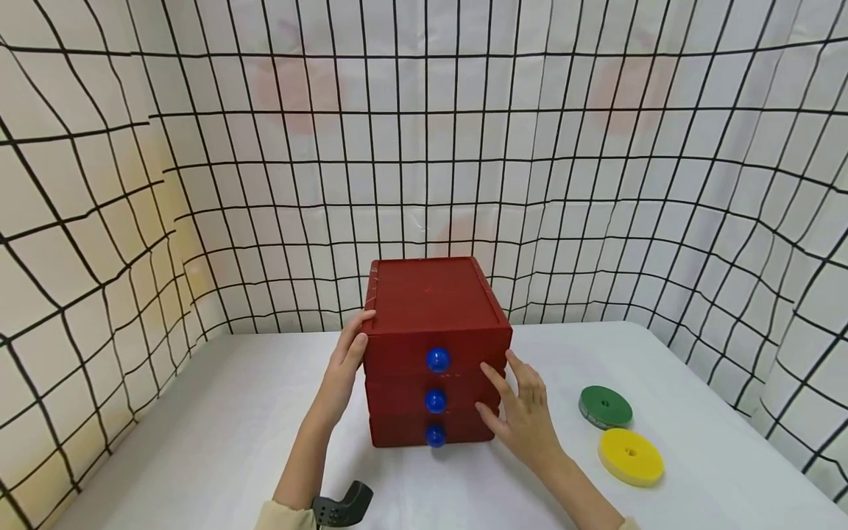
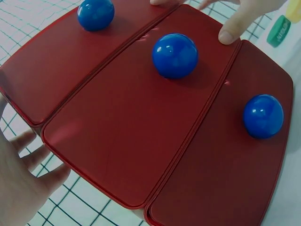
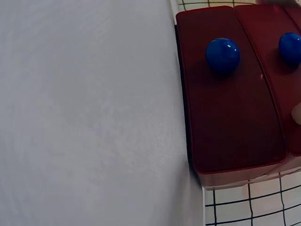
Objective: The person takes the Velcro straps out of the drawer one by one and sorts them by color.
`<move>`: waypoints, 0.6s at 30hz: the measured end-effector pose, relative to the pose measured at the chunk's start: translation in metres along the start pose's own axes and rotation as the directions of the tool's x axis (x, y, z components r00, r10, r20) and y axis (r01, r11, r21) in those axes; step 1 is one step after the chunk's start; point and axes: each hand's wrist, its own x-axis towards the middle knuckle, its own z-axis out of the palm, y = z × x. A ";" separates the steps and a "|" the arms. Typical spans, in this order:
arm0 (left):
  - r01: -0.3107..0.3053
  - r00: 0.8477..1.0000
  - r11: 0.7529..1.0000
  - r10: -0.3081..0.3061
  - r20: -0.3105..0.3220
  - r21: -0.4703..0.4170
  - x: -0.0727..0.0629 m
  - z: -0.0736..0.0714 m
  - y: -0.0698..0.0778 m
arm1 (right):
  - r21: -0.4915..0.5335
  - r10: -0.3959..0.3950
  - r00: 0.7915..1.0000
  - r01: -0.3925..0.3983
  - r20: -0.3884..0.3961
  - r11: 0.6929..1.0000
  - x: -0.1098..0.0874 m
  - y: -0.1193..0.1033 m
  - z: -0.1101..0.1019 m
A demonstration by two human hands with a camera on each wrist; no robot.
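Dark red three-drawer cabinet point(image 1: 433, 313), glossy blue knobs point(image 1: 438, 360) down its front, left hand point(image 1: 338, 372) open against its left side, right hand point(image 1: 528, 418) spread at its right front edge.

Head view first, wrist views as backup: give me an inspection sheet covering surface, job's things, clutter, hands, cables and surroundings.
Surface: white table, box and discs standing on it.
Job's things: red box with three drawers, one blue knob each; none visibly pulled out.
Clutter: green disc and yellow disc, lying flat close together, right of the box.
Hands: left hand at the box's left side; right hand at the front's right edge, fingers spread.
Cables: nothing seen.
Surroundings: white walls with black grid lines and faint reddish and yellowish patches.
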 end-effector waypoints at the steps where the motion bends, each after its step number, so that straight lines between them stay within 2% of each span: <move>1: 0.001 1.000 1.000 -0.001 -0.001 -0.001 0.000 0.000 0.000 | -0.004 0.004 1.000 -0.004 0.005 1.000 0.000 -0.001 -0.002; 7: 0.005 1.000 1.000 -0.005 -0.005 0.000 -0.001 0.001 0.000 | -0.040 -0.023 1.000 0.023 -0.006 0.999 0.002 -0.006 -0.009; 12: -0.011 1.000 1.000 0.011 -0.004 0.008 0.001 0.001 0.000 | 0.029 -0.068 0.997 0.069 -0.038 0.997 0.003 -0.009 -0.012; 15: -0.014 1.000 1.000 0.014 -0.001 0.010 0.001 0.001 -0.001 | 0.064 -0.143 0.988 0.146 -0.054 0.987 0.004 -0.011 -0.011; 18: -0.013 1.000 1.000 0.013 -0.007 0.011 0.001 0.001 -0.001 | 0.083 -0.232 0.973 0.232 -0.013 0.969 0.004 -0.013 -0.010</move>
